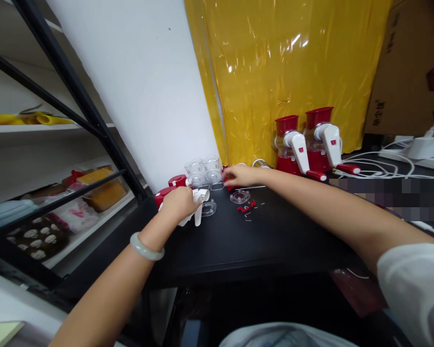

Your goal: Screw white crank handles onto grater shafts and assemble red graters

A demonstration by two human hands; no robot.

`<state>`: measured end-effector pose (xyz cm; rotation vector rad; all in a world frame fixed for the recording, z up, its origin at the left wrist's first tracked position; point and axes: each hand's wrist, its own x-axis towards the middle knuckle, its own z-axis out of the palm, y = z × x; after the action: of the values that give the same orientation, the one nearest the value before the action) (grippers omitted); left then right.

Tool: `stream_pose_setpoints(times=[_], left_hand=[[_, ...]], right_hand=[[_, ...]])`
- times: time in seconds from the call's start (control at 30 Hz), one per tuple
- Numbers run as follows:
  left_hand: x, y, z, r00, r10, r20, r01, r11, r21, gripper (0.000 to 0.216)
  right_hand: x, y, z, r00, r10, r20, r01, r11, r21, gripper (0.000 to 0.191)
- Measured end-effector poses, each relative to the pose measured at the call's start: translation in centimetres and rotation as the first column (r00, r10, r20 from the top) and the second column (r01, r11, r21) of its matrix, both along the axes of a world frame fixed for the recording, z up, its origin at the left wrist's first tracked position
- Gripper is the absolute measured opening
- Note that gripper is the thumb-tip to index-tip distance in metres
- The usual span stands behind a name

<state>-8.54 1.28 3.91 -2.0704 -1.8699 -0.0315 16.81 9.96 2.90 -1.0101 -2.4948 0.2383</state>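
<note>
My left hand (180,205) is closed over white plastic crank-handle parts (201,195) at the table's left side; its fingertips are mostly hidden. Just behind it lie red plastic parts (177,180). My right hand (242,175) reaches to the back of the table, fingers bent down and drawn together beside a red part that it largely covers. Whatever is between those fingers cannot be made out. Clear plastic cups (203,169) stand between the hands. In front lie a clear round piece (240,196), small red pieces (246,207) and tiny screws or pins (248,220).
Two red-and-white hand-crank rotary graters (287,147) stand at the back right, near white cables (374,164) and a power adapter (428,147). A cardboard box (401,72) rises behind. Shelving with a black frame (90,111) borders the left; yellow plastic sheeting (285,72) hangs behind the black table (217,246).
</note>
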Motion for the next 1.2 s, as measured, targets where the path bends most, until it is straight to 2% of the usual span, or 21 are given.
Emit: stream_pose_setpoints(times=[0.07, 0.13, 0.3, 0.4, 0.6, 1.07, 1.2], left_hand=[[0.0, -0.4, -0.4, 1.000, 0.016, -0.013, -0.016, 1.000, -0.022, 0.027], [0.0, -0.5, -0.3, 1.000, 0.028, -0.009, -0.028, 0.999, -0.036, 0.024], [0.2, -0.2, 1.5, 0.994, 0.109, 0.029, -0.110, 0.994, 0.016, 0.032], [0.2, 0.7, 2.2, 0.981, 0.187, 0.049, -0.189, 0.981, 0.045, 0.037], [-0.3, 2.4, 1.3, 0.952, 0.303, 0.051, -0.305, 0.952, 0.033, 0.043], [-0.5, 2.0, 1.1, 0.957, 0.286, 0.047, -0.286, 0.958, 0.000, 0.053], [0.6, 0.1, 1.2, 0.977, 0.207, 0.054, -0.213, 0.968, 0.133, 0.058]], right_hand=[[1.3, -0.9, -0.6, 0.983, 0.006, 0.185, 0.000, 0.999, -0.032, 0.020], [1.9, -1.3, -1.2, 0.965, -0.023, 0.260, 0.032, 0.999, -0.028, 0.019], [1.8, -1.5, -2.2, 0.972, 0.018, 0.233, 0.012, 0.992, -0.126, 0.019], [1.1, -1.9, -2.7, 0.965, 0.017, 0.262, 0.021, 0.990, -0.140, 0.015], [0.2, -2.4, -3.6, 0.961, 0.063, 0.270, -0.018, 0.986, -0.167, 0.009], [-0.7, -3.5, -3.8, 0.971, 0.083, 0.223, -0.061, 0.993, -0.105, 0.006], [-0.7, -3.3, -4.0, 0.972, 0.078, 0.222, -0.058, 0.994, -0.095, 0.006]])
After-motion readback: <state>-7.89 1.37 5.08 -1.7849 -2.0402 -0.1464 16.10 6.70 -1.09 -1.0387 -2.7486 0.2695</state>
